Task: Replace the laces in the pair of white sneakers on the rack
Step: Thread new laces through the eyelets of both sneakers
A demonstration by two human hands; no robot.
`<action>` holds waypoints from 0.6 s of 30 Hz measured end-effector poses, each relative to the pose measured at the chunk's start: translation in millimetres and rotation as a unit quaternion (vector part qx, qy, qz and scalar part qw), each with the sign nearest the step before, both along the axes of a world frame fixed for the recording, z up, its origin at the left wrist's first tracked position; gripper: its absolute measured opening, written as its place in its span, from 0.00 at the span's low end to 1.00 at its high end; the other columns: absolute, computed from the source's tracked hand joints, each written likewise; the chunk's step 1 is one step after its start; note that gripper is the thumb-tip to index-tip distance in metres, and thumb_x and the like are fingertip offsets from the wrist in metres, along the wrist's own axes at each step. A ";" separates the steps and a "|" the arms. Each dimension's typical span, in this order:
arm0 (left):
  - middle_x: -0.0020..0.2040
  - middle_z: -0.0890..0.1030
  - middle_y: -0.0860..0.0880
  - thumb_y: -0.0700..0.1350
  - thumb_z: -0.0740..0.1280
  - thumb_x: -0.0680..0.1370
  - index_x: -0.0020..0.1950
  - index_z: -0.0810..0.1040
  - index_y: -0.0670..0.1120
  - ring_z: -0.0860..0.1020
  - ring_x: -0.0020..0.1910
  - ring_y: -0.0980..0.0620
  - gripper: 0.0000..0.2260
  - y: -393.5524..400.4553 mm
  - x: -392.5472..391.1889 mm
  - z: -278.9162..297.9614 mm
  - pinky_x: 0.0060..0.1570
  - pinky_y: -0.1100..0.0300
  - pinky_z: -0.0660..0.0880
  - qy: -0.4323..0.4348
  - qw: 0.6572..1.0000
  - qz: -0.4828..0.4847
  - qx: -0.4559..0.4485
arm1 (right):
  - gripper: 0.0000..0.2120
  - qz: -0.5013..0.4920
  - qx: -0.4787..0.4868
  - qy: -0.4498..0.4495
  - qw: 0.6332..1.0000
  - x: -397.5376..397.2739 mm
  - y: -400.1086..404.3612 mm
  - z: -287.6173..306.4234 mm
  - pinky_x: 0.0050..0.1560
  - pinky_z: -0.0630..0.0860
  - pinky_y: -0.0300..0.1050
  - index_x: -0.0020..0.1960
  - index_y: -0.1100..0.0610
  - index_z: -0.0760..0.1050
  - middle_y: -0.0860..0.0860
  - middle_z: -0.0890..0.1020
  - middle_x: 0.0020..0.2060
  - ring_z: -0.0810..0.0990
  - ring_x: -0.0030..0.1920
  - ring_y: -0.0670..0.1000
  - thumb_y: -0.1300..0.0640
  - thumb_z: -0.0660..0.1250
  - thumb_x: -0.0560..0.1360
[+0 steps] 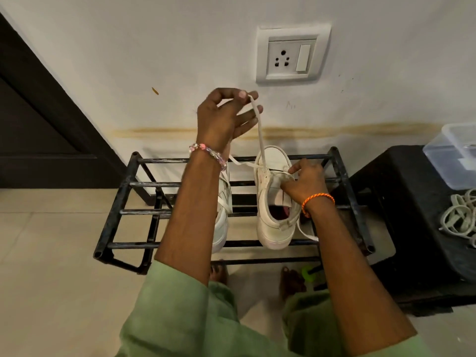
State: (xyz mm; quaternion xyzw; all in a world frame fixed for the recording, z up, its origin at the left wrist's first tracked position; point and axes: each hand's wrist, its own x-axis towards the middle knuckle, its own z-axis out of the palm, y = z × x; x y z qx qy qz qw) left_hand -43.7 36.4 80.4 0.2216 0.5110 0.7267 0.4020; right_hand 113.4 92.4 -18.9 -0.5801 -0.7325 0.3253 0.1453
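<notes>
Two white sneakers stand on a black metal rack [144, 184], toes toward the wall. The right sneaker [273, 222] is in plain sight. My left forearm covers most of the left sneaker [222, 228]. My left hand [226, 117] is raised above the rack and pinches the end of a white lace [260, 132] between thumb and forefinger; the lace runs down taut into the right sneaker's upper eyelets. My right hand [306, 184] holds the right sneaker's tongue and side near the eyelets. Another stretch of lace [306, 234] hangs off the sneaker's right side.
A black stool [401, 202] stands right of the rack with a heap of white laces [461, 217] and a clear plastic box [453, 153] on it. A wall socket [293, 55] is above. A dark door [38, 119] is at the left. My feet are under the rack.
</notes>
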 end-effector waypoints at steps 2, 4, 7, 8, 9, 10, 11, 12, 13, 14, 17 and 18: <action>0.42 0.82 0.45 0.34 0.64 0.77 0.42 0.73 0.44 0.82 0.35 0.47 0.07 0.8 -0.9 -2.7 0.41 0.56 0.81 -0.017 1.000 0.012 -0.009 | 0.12 -0.015 0.014 0.002 1.000 -0.7 -1.7 0.6 0.59 0.70 0.46 0.51 0.57 0.73 0.61 0.71 0.58 0.71 0.60 0.60 0.57 0.72 0.69; 0.40 0.79 0.44 0.32 0.64 0.76 0.44 0.73 0.45 0.79 0.27 0.52 0.07 2.7 1.7 -22.5 0.32 0.60 0.78 0.044 0.994 0.009 -0.101 | 0.11 -0.015 0.012 0.006 1.000 -1.0 -2.5 2.5 0.54 0.72 0.45 0.48 0.55 0.72 0.61 0.73 0.57 0.74 0.55 0.59 0.57 0.71 0.69; 0.46 0.82 0.43 0.37 0.67 0.74 0.50 0.77 0.47 0.79 0.35 0.52 0.07 2.1 15.3 -67.0 0.37 0.61 0.76 0.292 0.921 -0.085 -0.243 | 0.11 -0.006 0.002 0.005 1.000 -2.7 -3.5 3.0 0.49 0.71 0.43 0.51 0.56 0.73 0.60 0.75 0.56 0.76 0.53 0.58 0.57 0.70 0.70; 0.47 0.83 0.43 0.40 0.68 0.74 0.49 0.80 0.46 0.80 0.41 0.50 0.06 0.1 20.5 -77.0 0.42 0.59 0.77 0.345 0.893 -0.114 -0.266 | 0.13 -0.004 0.001 0.004 1.000 -3.2 -4.4 3.2 0.48 0.70 0.42 0.53 0.57 0.72 0.59 0.75 0.56 0.75 0.54 0.58 0.57 0.70 0.71; 0.47 0.83 0.43 0.42 0.69 0.74 0.48 0.82 0.45 0.81 0.46 0.48 0.05 -1.3 23.9 -84.0 0.47 0.57 0.77 0.368 0.878 -0.124 -0.279 | 0.14 -0.003 0.001 0.006 1.000 -3.4 -5.2 3.8 0.48 0.69 0.42 0.55 0.58 0.71 0.59 0.75 0.56 0.75 0.54 0.58 0.57 0.69 0.71; 0.47 0.84 0.43 0.42 0.70 0.73 0.47 0.83 0.43 0.81 0.48 0.47 0.05 -2.4 25.9 -87.4 0.50 0.56 0.78 0.374 0.875 -0.119 -0.283 | 0.15 -0.003 0.002 0.010 1.000 -3.2 -6.2 4.3 0.47 0.68 0.42 0.56 0.59 0.70 0.58 0.76 0.54 0.75 0.53 0.57 0.57 0.69 0.71; 0.46 0.84 0.43 0.42 0.71 0.73 0.46 0.83 0.42 0.81 0.48 0.46 0.05 -2.7 26.2 -88.5 0.51 0.54 0.78 0.378 0.875 -0.105 -0.283 | 0.16 -0.003 0.004 0.014 1.000 -2.6 -7.0 5.0 0.46 0.67 0.41 0.55 0.59 0.69 0.57 0.76 0.52 0.74 0.51 0.56 0.57 0.69 0.71; 0.46 0.84 0.42 0.42 0.72 0.72 0.46 0.84 0.41 0.81 0.48 0.46 0.06 -3.1 26.0 -87.1 0.50 0.53 0.78 0.392 0.871 -0.093 -0.280 | 0.15 -0.003 0.007 0.019 1.000 -2.0 -7.7 5.8 0.45 0.67 0.41 0.54 0.59 0.69 0.56 0.75 0.49 0.73 0.48 0.55 0.57 0.68 0.71; 0.45 0.84 0.42 0.42 0.72 0.72 0.46 0.84 0.41 0.81 0.47 0.45 0.06 -2.8 25.4 -87.0 0.50 0.52 0.78 0.411 0.863 -0.087 -0.281 | 0.14 -0.003 0.008 0.023 1.000 -1.0 -8.2 6.0 0.44 0.66 0.41 0.53 0.58 0.68 0.56 0.75 0.47 0.72 0.47 0.54 0.57 0.68 0.71; 0.45 0.84 0.41 0.43 0.73 0.72 0.46 0.84 0.41 0.81 0.47 0.44 0.07 -1.9 24.1 -87.4 0.50 0.52 0.78 0.428 0.854 -0.089 -0.283 | 0.13 -0.001 0.009 0.024 1.000 -0.3 -8.3 6.6 0.44 0.66 0.41 0.51 0.58 0.67 0.55 0.74 0.45 0.71 0.46 0.54 0.57 0.68 0.71; 0.49 0.83 0.46 0.47 0.73 0.71 0.44 0.85 0.46 0.79 0.53 0.46 0.06 0.2 23.8 -90.3 0.54 0.49 0.75 0.471 0.826 -0.091 -0.295 | 0.09 0.014 0.015 0.025 0.999 0.4 -9.2 7.4 0.43 0.67 0.41 0.48 0.57 0.69 0.53 0.74 0.42 0.72 0.44 0.53 0.58 0.67 0.71; 0.51 0.82 0.47 0.48 0.73 0.71 0.44 0.85 0.48 0.78 0.55 0.47 0.05 1.1 24.4 -90.7 0.55 0.48 0.74 0.493 0.812 -0.088 -0.299 | 0.08 0.019 0.014 0.027 0.999 0.4 -9.6 7.6 0.42 0.67 0.42 0.47 0.57 0.70 0.52 0.74 0.41 0.72 0.44 0.52 0.59 0.67 0.71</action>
